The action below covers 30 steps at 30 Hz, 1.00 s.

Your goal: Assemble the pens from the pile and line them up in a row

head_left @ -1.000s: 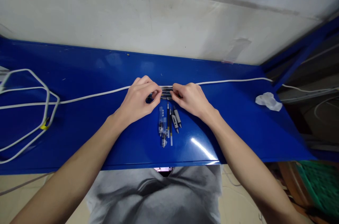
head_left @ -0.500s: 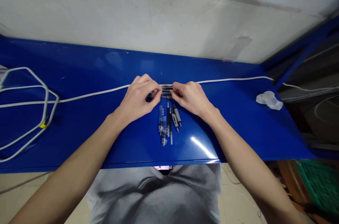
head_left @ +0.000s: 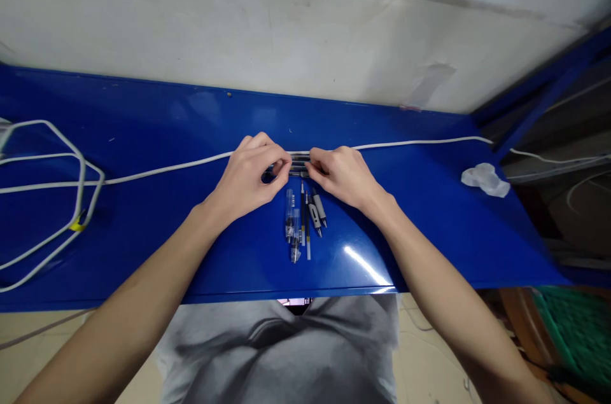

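Note:
Several pens (head_left: pixel 300 166) lie side by side across the table between my hands; their ends are covered by my fingers. At their left end my left hand (head_left: pixel 252 170) is closed, thumb and forefinger pressed together. My right hand (head_left: pixel 342 174) is pinched in the same way on their right end. Just below the row lie loose pen parts: two clear pen barrels (head_left: pixel 290 216), two dark ink refills (head_left: pixel 308 226) with clear tails, and two grey grip sections (head_left: pixel 315 216) with pointed tips. None of these loose parts is touched by either hand.
A white cable (head_left: pixel 167 170) runs along the blue table (head_left: pixel 143 245) behind the pens, coiled at the left. Crumpled clear plastic (head_left: pixel 485 180) sits on the right. The wall (head_left: pixel 296 35) borders the back edge, and a blue metal frame (head_left: pixel 539 98) rises at the right.

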{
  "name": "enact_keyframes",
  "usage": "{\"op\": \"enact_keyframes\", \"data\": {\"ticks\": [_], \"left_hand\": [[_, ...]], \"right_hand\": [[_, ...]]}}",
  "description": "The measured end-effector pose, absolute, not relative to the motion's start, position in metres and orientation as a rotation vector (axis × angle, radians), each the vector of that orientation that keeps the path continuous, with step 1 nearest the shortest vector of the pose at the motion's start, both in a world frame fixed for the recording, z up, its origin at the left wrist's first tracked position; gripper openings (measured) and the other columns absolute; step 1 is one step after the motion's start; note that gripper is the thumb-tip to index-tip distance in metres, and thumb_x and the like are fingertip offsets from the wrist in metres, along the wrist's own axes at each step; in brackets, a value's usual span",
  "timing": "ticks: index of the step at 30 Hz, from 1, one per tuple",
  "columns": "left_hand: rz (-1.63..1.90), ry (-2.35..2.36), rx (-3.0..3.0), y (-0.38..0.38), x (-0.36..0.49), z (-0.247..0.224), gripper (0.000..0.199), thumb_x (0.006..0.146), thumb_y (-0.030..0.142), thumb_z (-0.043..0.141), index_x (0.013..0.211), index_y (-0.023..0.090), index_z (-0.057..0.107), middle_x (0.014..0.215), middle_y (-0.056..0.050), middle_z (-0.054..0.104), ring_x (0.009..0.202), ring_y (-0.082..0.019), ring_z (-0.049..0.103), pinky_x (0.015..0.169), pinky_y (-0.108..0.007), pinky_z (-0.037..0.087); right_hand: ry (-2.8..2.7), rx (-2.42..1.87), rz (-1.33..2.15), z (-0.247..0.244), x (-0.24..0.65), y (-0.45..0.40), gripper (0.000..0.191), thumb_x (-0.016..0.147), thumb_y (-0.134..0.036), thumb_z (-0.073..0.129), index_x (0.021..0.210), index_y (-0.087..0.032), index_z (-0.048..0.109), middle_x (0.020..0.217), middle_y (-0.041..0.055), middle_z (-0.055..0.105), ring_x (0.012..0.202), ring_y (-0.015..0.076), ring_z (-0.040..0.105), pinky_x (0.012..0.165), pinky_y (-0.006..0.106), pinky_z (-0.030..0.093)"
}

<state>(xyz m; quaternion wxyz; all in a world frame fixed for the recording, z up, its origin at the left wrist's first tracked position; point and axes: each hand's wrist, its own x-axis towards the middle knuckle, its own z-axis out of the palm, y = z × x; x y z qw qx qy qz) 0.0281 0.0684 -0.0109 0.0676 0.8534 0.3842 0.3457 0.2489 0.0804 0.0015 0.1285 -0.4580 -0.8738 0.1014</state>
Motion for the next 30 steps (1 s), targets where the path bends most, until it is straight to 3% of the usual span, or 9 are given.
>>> {"op": "enact_keyframes", "data": {"ticks": [11,19,25,30], "left_hand": [[1.036,1.145,2.662,0.072,0.027,-0.012,0.011,0.096,0.017,0.057,0.088,0.02,0.063,0.069,0.001,0.061,0.081,-0.019,0.06,0.073,-0.035,0.04],[1.412,1.271,2.559,0.05,0.03,-0.002,0.005,0.091,0.016,0.062,0.09,0.02,0.064,0.055,0.009,0.044,0.052,-0.01,0.044,0.063,-0.027,0.038],[0.794,1.689,2.196,0.0,0.033,0.003,0.016,0.1,0.03,0.051,0.091,0.022,0.063,0.053,0.009,0.038,0.046,-0.008,0.042,0.054,-0.024,0.03],[0.208,1.896,2.313,-0.002,0.044,0.005,0.031,0.104,0.04,0.044,0.087,0.022,0.062,0.06,0.002,0.061,0.055,-0.018,0.062,0.055,-0.028,0.025]], "right_hand": [[-2.5,-1.31,0.323,0.0,0.251,0.083,0.024,0.1,-0.03,0.047,0.081,-0.02,0.057,0.064,-0.0003,0.054,0.057,0.0135,0.041,0.06,0.03,0.019],[-2.342,-1.343,0.325,-0.009,0.256,0.088,0.022,0.098,-0.029,0.049,0.079,-0.02,0.055,0.062,-0.0012,0.054,0.056,0.013,0.046,0.06,0.028,0.022],[-2.361,-1.29,0.295,-0.008,0.255,0.087,0.025,0.1,-0.03,0.047,0.077,-0.021,0.051,0.062,-0.0016,0.053,0.055,0.0124,0.042,0.06,0.029,0.02],[-2.427,-1.255,0.286,-0.004,0.251,0.082,0.026,0.102,-0.032,0.046,0.079,-0.021,0.053,0.063,-0.0013,0.054,0.056,0.0125,0.041,0.06,0.03,0.02]]}}
